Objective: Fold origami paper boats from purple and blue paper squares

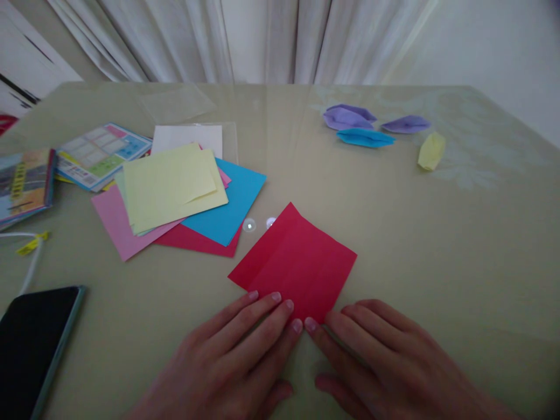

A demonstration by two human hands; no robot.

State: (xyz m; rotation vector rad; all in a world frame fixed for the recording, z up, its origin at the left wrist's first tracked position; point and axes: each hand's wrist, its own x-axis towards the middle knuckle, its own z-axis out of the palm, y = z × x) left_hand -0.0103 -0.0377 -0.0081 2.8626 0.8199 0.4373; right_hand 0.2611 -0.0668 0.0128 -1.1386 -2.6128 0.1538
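A red sheet of paper (301, 256) with faint crease lines lies turned like a diamond on the table in front of me. My left hand (245, 350) rests on its lower left edge, fingers stretched out and fingertips pressing the paper. At the near corner, the index fingertip of my right hand (376, 350) touches the paper's lower right edge. The other fingers of that hand are slightly bent and lie along the table. Both thumbs are apart from the sheet, and neither hand grips anything.
Left of the red sheet is a pile of coloured paper (170, 186). Beyond it are printed packs (100, 154) and a booklet (26, 181). A phone (39, 350) and white cable (31, 271) lie near left. Folded purple (350, 116), blue (365, 138) and yellow paper pieces (432, 151) sit far right.
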